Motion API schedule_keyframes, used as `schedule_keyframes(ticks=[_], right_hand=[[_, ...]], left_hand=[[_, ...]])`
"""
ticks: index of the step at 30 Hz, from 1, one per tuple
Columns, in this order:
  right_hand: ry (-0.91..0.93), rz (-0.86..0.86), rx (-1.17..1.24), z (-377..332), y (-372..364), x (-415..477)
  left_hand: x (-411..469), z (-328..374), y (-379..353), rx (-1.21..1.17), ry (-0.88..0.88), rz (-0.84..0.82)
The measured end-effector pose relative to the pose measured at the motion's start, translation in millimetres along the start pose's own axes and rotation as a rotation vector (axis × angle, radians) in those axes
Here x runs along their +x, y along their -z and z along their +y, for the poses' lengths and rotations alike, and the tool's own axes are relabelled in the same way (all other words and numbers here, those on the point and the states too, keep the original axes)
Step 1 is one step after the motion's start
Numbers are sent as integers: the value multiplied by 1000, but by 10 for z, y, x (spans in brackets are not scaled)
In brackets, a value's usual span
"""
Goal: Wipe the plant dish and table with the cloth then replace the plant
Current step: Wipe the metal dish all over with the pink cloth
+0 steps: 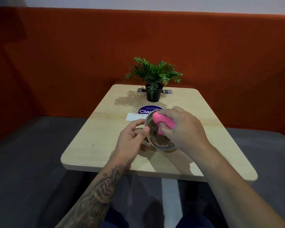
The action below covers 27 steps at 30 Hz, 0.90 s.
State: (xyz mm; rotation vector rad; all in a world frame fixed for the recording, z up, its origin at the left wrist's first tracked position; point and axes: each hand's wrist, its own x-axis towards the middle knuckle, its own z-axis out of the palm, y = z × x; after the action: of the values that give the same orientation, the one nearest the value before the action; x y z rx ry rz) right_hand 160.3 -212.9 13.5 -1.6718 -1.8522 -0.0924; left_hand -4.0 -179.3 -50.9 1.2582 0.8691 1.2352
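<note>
— Two hands meet over the middle of the table (pixel 95 145); what has each got?

— The left hand (pixel 130 140) pinches the clear dish (pixel 156 142) by its left rim, thumb on the near side, fingers curled round behind; the right hand (pixel 186 129) is clenched round a bunched pink cloth (pixel 163 122)

— And where does the cloth meet the dish?

— Inside it; the cloth is pressed into the upper part of the hollow, and the right hand covers the dish's right edge

— Is the dish lying flat on the wood?

— No; it is tipped up, its open face turned toward the right hand, and it seems to be held just above the tabletop, with a shadow beneath it; whether its lowest edge touches the wood I cannot tell

— The plant?

— The plant (pixel 155 74) stands upright in a black pot (pixel 153 95) at the far end of the table, straight on the wood and well apart from the dish; its fronds throw a shadow to the left and toward the near side

— What else lies on the top?

— A round purple sticker (pixel 146 111) with white lettering sits between pot and dish, partly hidden by the dish's upper rim; a white slip (pixel 133 116) lies just beside it on the left; a metal socket panel (pixel 167 91) is set into the top behind the pot

— And round about?

— An orange-red padded backrest (pixel 72 55) rises behind the table; a grey seat (pixel 31 145) runs along both sides; the left forearm (pixel 97 195) is tattooed
</note>
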Motion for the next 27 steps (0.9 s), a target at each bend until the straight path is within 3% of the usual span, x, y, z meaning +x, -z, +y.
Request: schedule_keyframes(ticks=[7, 27], right_hand=[[-35, -16, -122, -61, -22, 131], [5, -27, -109, -183, -121, 133]], left_hand=[[10, 8, -5, 37, -19, 10], [-15, 33, -13, 20, -17, 32]])
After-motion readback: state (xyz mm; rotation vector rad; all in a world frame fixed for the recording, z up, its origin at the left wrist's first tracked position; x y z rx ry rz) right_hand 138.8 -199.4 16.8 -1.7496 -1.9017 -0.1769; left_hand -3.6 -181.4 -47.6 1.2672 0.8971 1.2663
